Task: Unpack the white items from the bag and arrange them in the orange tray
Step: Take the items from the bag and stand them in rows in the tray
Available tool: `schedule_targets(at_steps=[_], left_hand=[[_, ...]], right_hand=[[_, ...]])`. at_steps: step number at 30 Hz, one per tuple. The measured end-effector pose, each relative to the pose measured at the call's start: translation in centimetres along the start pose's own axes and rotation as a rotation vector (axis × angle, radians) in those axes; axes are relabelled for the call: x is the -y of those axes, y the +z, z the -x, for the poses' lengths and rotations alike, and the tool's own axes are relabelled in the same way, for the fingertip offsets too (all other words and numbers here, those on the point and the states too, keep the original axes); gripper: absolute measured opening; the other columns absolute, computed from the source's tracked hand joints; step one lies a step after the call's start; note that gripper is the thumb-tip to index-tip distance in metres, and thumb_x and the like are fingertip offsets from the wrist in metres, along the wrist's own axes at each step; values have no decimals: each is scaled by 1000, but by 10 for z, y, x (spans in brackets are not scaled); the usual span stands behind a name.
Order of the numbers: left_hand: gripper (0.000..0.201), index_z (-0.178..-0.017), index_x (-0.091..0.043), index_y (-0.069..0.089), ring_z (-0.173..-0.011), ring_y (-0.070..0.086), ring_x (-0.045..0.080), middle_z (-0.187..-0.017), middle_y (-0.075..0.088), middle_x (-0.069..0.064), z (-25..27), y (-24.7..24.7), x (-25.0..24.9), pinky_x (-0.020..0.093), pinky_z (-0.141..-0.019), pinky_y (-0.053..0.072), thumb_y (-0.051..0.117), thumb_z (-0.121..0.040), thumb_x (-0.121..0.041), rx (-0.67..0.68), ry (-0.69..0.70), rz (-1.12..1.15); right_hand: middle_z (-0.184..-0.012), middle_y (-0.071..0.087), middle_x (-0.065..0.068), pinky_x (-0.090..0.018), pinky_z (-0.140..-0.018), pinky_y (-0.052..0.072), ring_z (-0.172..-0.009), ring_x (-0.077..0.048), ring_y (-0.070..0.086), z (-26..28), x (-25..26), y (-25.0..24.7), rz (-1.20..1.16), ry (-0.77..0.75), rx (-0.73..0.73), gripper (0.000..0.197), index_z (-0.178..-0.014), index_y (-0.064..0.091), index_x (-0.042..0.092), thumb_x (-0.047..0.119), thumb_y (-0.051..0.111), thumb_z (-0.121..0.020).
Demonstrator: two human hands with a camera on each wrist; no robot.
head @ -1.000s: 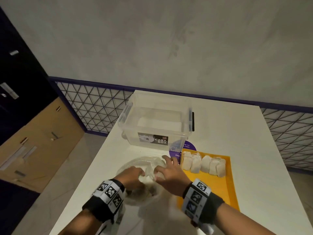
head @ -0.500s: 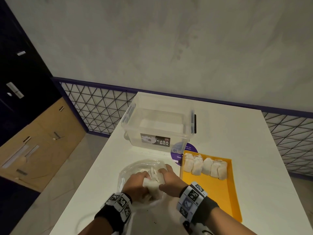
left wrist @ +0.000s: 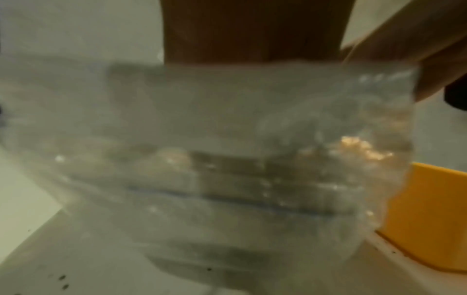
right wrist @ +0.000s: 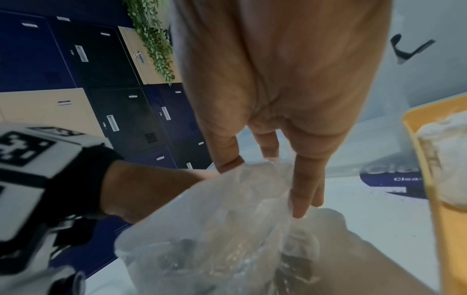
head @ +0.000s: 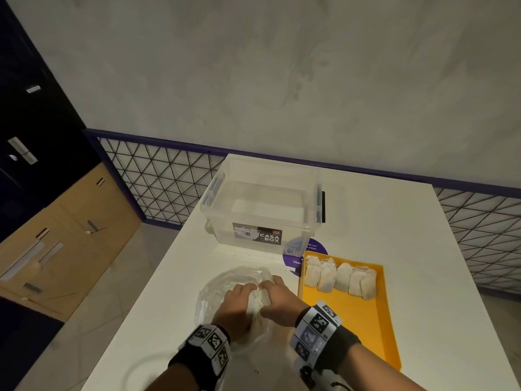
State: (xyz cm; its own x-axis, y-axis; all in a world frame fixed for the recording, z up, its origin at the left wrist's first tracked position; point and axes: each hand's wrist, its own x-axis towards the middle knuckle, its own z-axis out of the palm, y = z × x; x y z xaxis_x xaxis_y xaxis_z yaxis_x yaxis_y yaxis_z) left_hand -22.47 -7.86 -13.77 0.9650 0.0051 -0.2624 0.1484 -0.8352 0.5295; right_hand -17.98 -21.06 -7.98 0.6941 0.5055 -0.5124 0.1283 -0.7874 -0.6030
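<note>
A clear plastic bag (head: 218,289) lies on the white table (head: 394,221), left of the orange tray (head: 352,317). Both hands meet over its top. My left hand (head: 242,292) grips the bunched plastic. My right hand (head: 270,287) pinches the bag's rim, thumb on one side and fingers (right wrist: 303,191) on the other of the bag (right wrist: 215,229). A white lump (head: 256,303) shows between the hands. Several white pouches (head: 342,277) stand in a row at the tray's far end. In the left wrist view the bag (left wrist: 227,139) is blurred and fills the frame.
A clear lidless storage box (head: 262,210) stands behind the bag, and a purple sticker (head: 293,256) lies beside the tray's far corner. The table's left edge (head: 169,263) drops to the floor, with lockers beyond. The near half of the tray holds nothing.
My hands drew together over the bag and closed on its top. The right hand's fingers, spread a second ago, now pinch the plastic. The tray's pouches have not moved.
</note>
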Motion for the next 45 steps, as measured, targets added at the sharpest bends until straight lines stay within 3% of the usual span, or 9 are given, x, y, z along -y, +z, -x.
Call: schedule_targets(at_steps=[3,7,10,13,18,26,30,42,45], left_hand=[[44,-134,-20,45,-118,47,20,-131,47,2,-1,-6,6,24,-98,37,55,-91,-16,130,-50,187],[38,-99,-29,61,-102,59,19,-109,65,1,-2,-18,17,19,-85,47,65,-61,-31,69,-110,524],[46,-103,-26,61,-106,57,18,-112,62,-4,-5,-18,21,8,-82,44,68,-58,-24,58,-133,663],[73,-134,-34,41,-128,35,16,-136,41,-8,0,-8,8,25,-108,30,73,-68,-29,201,-108,387],[80,-152,-15,11,-133,31,22,-151,29,2,8,6,-11,27,-111,26,54,-85,-19,58,15,-81],[62,-113,-28,58,-107,60,12,-111,65,-11,0,-19,3,20,-88,45,84,-57,-19,40,-157,558],[48,-104,-4,66,-91,66,16,-95,71,3,7,-34,3,30,-83,52,74,-57,-11,85,-66,794],[46,-110,2,65,-84,69,23,-99,71,19,27,-49,5,27,-67,54,67,-65,-8,195,-262,1315],[55,-119,7,61,-103,65,34,-114,67,24,31,-54,9,36,-87,51,69,-67,-12,158,-294,1398]], right_hand=[[-141,26,-11,-30,-100,39,-122,-28,44,1,-4,-3,4,12,-9,59,-138,33,10,14,56,-84],[-141,27,-11,-29,-101,38,-124,-29,43,1,-8,-8,29,19,-15,59,-138,34,10,16,56,-85],[-141,27,-11,-30,-101,38,-124,-28,43,0,-6,-7,28,19,-11,59,-139,33,11,16,56,-85],[-139,29,-10,-30,-100,38,-122,-27,44,0,-3,-4,11,7,-16,57,-137,35,11,14,57,-84],[-136,31,-9,-27,-99,37,-123,-25,43,-1,-1,-1,-35,-19,-23,58,-136,37,16,10,58,-82],[-144,27,-8,-25,-103,33,-129,-25,37,1,-11,-10,-5,0,-41,63,-140,33,13,17,59,-83],[-145,28,-7,-25,-103,33,-130,-23,36,2,-14,-14,0,2,-27,63,-141,33,14,20,59,-84],[-146,26,-7,-25,-101,34,-130,-22,36,8,-21,-14,-2,-1,-1,60,-141,34,18,20,57,-86],[-145,27,-8,-29,-104,33,-131,-24,33,10,-23,-12,14,-6,-1,58,-139,35,21,22,57,-86]])
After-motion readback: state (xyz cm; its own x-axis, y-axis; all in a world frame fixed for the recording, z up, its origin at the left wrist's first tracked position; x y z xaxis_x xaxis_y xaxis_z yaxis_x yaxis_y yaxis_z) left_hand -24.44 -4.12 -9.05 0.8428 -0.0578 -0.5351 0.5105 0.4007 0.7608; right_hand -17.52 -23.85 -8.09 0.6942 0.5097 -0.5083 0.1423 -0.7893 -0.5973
